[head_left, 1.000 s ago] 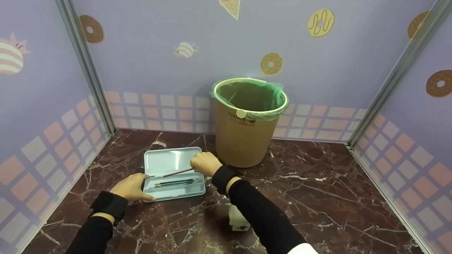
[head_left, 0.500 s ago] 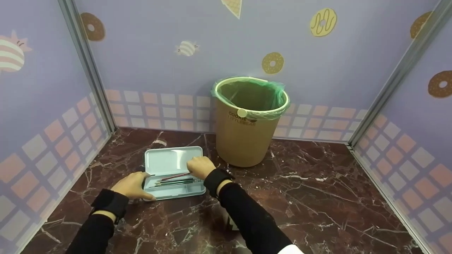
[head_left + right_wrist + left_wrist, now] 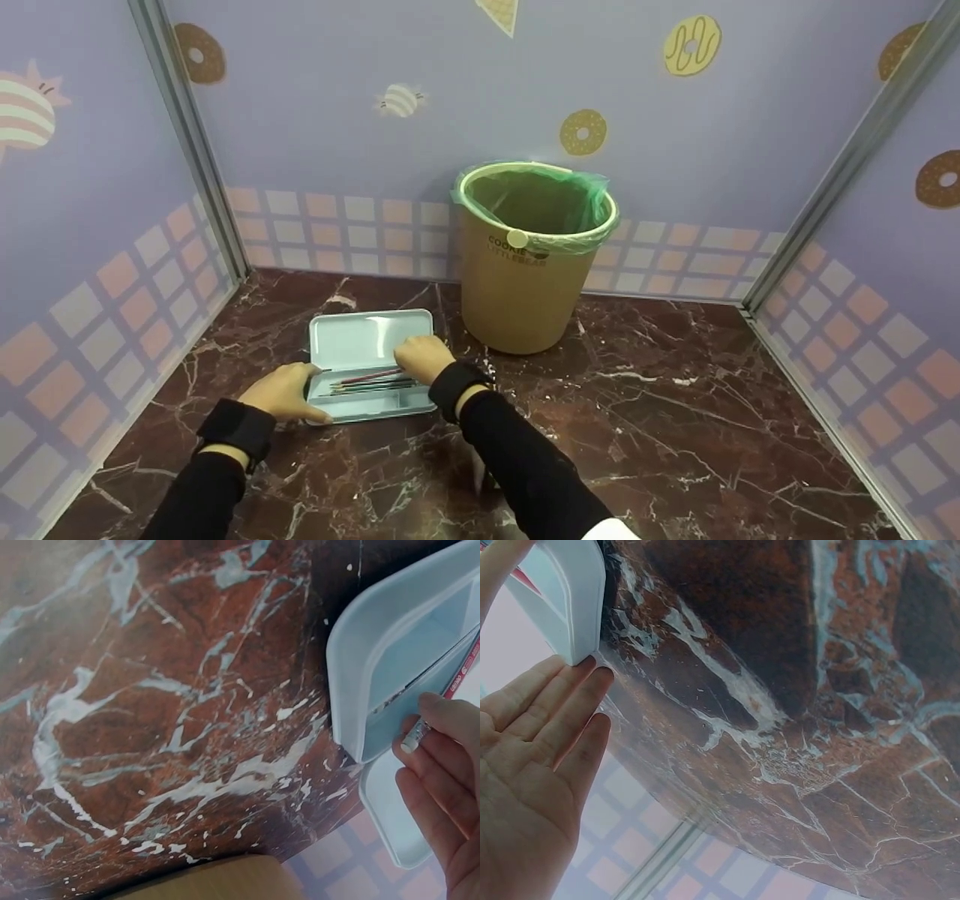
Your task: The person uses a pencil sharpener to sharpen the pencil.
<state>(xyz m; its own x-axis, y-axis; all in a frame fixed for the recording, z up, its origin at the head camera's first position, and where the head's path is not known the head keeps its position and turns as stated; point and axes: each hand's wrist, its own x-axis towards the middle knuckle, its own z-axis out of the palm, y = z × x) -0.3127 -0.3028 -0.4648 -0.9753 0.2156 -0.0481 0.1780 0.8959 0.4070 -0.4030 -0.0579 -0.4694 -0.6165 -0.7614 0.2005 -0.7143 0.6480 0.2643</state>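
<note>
A pale blue pencil case point(image 3: 371, 340) lies open on the dark red marbled table, lid folded back toward the wall. Several pencils point(image 3: 373, 387) lie in its back compartment. My right hand point(image 3: 424, 358) is at the case's right end, pinching a red pencil point(image 3: 466, 669) near its eraser end, with the pencil low in the case. My left hand point(image 3: 283, 391) touches the case's left end, thumb at the front corner and fingers toward the back. In the left wrist view its fingers point(image 3: 562, 701) are straight, tips against the case.
A tan waste bin point(image 3: 521, 300) lined with a green bag stands behind and right of the case. Small pale crumbs point(image 3: 154, 846) are scattered on the table near it. A small whitish object point(image 3: 478, 474) is mostly hidden under my right forearm. Patterned walls enclose the table.
My right hand has moved slightly left and down, lowering the red pencil into the case beside the other pencils. My left hand has stayed at the case's left end.
</note>
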